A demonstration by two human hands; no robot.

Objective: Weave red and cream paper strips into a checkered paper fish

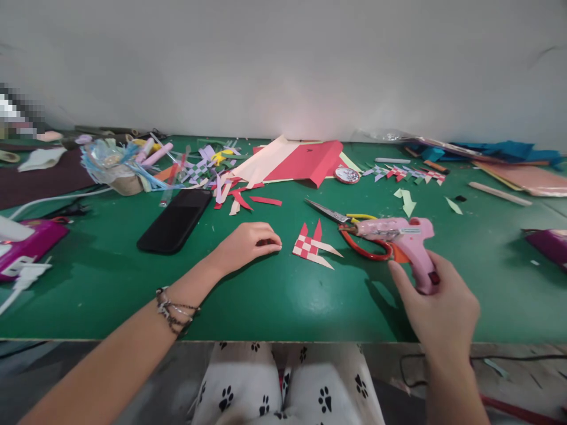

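Note:
A small woven red and cream paper piece [308,247] with pointed strips lies flat on the green table. Just left of it is my left hand [250,245], resting with fingers bent and pressed together; nothing shows in them. My right hand [443,301] holds a pink glue gun [398,230] by its handle, the nozzle pointing left, above red-handled scissors [367,255] whose blades lie behind the paper piece. The gun hides part of the scissors.
A black phone [175,221] lies left of centre. Behind are paper strips [239,199], red and cream sheets [301,162] and a bundle of blue strips [117,165]. Purple power strips [31,248] sit at both sides. A wooden stick [500,193] lies right.

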